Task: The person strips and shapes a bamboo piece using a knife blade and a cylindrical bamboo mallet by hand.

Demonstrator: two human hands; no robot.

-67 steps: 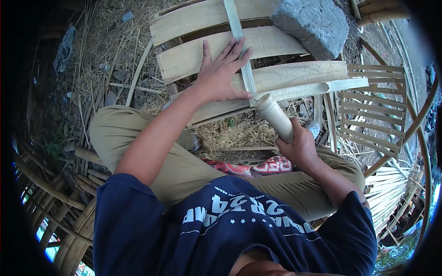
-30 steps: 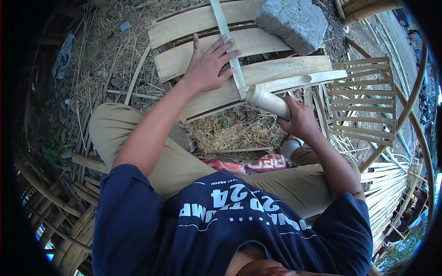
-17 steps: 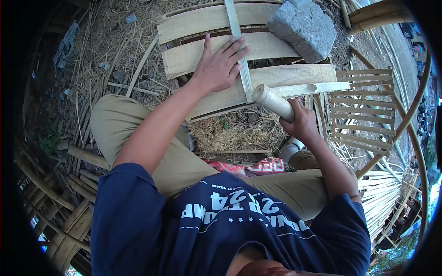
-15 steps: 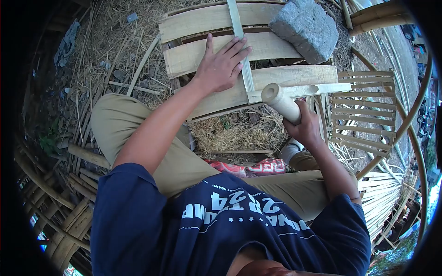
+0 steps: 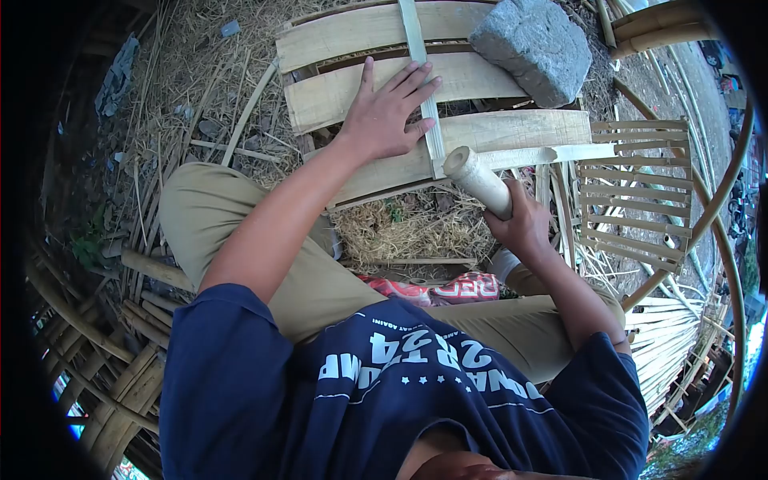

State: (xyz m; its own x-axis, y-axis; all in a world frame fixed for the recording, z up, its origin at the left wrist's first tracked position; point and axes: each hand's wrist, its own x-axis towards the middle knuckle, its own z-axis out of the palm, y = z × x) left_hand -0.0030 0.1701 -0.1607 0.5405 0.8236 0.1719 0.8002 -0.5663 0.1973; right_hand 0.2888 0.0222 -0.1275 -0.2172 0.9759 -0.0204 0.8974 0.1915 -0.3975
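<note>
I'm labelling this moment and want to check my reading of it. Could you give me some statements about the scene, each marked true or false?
1. The right hand grips a bamboo tube. True.
2. The left hand is closed in a fist. False: its fingers are spread, with fingertips at the narrow strip.
3. The narrow strip runs across several wide slats. True.
4. The grey stone lies to the left of the narrow strip. False: it lies to the right.
5. The red printed bag is on top of the slats. False: it lies between the person's legs.
</note>
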